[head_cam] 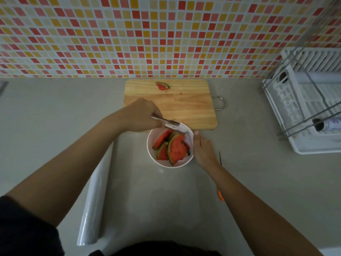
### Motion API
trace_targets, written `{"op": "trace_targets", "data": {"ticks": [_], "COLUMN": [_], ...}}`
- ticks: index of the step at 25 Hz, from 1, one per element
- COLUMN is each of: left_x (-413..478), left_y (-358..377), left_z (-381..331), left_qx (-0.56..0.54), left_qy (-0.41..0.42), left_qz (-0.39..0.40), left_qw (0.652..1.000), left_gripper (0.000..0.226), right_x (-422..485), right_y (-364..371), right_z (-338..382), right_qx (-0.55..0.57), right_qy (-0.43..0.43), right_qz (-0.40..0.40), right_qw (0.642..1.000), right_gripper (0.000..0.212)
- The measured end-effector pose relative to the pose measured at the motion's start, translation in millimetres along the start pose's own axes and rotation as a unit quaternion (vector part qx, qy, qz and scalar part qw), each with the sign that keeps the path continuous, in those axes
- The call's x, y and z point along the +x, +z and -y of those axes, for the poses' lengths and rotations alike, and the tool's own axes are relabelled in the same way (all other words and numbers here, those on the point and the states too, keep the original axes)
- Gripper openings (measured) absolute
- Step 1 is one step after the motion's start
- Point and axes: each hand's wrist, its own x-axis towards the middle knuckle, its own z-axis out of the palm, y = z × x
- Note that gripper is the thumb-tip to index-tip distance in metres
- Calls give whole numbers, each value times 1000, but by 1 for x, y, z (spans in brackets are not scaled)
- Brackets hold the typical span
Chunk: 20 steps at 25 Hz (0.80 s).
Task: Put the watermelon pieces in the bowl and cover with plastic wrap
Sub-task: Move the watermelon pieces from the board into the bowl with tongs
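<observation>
A roll of clear plastic wrap (92, 204) lies nearest, on the left, its sheet drawn out rightward. Beyond it lies the pale wooden cutting board (184, 106), then the round white bowl (149, 152) of red watermelon wedges (176, 148). The left hand (142, 115) grips metal tongs (173, 126). The right hand (203, 150) touches the bowl, finger curl hidden. One last wedge (162, 86) lies across the board's far edge, beyond the nearer left hand.

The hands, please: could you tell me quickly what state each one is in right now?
Left hand: closed around the tongs, over the bowl's far rim.
Right hand: cupped on the bowl's right side, holding it.
</observation>
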Motion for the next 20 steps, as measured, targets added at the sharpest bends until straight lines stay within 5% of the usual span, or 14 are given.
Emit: {"op": "trace_targets", "data": {"ticks": [4, 10, 15, 20], "left_x": [25, 84, 114, 92], "left_y": [-14, 17, 4, 5], "left_z": [47, 86, 94, 101], "left_qx": [-28, -104, -138, -12], "left_qy": [-124, -217, -200, -136], "left_qz": [-154, -212, -169, -105], "left_qw": [980, 947, 955, 985], "left_gripper": [26, 32, 34, 39], "right_x": [1, 0, -1, 0], "right_y": [2, 2, -2, 1], "right_z": [-1, -1, 0, 2], "right_qx": [-7, -29, -14, -2], "right_qy": [-6, -30, -12, 1], "right_qz": [-10, -7, 16, -11], "right_qw": [1000, 999, 1000, 1000], "right_gripper": [49, 43, 40, 48]}}
